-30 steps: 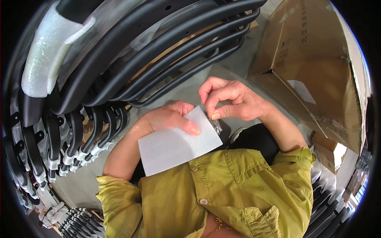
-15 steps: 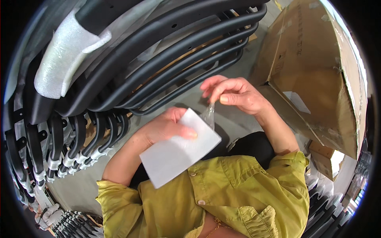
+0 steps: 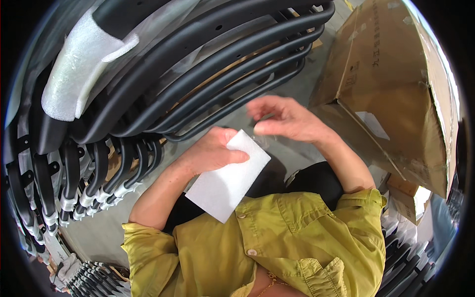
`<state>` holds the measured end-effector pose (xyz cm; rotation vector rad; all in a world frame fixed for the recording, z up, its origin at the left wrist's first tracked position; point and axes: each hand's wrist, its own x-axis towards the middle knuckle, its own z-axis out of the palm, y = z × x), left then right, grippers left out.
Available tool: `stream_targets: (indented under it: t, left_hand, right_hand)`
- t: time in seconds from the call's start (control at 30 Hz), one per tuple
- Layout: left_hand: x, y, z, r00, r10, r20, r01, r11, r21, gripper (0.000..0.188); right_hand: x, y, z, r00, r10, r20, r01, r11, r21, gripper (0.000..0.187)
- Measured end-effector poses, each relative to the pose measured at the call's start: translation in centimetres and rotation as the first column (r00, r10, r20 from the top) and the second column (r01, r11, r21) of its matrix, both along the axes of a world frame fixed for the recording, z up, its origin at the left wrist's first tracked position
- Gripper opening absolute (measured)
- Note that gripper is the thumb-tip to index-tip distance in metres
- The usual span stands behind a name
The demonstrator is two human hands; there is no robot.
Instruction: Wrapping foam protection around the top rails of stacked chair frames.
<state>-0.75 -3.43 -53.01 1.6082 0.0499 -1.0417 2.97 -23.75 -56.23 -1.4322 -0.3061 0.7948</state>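
My left hand (image 3: 220,152) is closed on a white foam sheet (image 3: 232,180), its thumb flat on top and the other fingers behind. The sheet is tilted in front of my yellow-green shirt. Just past its upper right corner is my right hand (image 3: 289,119), fingers curled and blurred by motion. A wisp of clear film (image 3: 267,142) shows between the sheet's corner and my right thumb. Whether the right fingers grip this film cannot be made out. Beyond both hands lie stacked black curved tube frames (image 3: 217,74), one with white foam wrap (image 3: 79,69) around it.
A large brown cardboard carton (image 3: 386,89) stands at the right, with a smaller box (image 3: 405,200) below it. More black tube parts (image 3: 405,267) in clear wrapping are at the lower right. Rows of black tube ends (image 3: 96,282) sit at the lower left. Grey floor (image 3: 101,235) shows between.
My right hand has moved slightly left, toward the foam sheet's corner, and the clear film there has shortened in view. The sheet has turned a little steeper in my left hand.
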Motion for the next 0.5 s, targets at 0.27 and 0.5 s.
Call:
stream_targets:
  t: [0.27,0.5]
  left_hand:
    - [-0.5,2.6,-0.3,0.976,-0.182,0.118,0.156,0.967,0.203,0.024]
    - [0.6,2.1,5.1,0.753,-0.492,0.438,0.242,0.825,0.511,0.018]
  right_hand:
    - [0.8,-1.4,-0.3,0.975,0.221,-0.007,-0.219,0.958,-0.187,0.023]
    - [0.0,1.6,3.5,0.795,0.434,0.423,-0.3,0.889,-0.347,0.039]
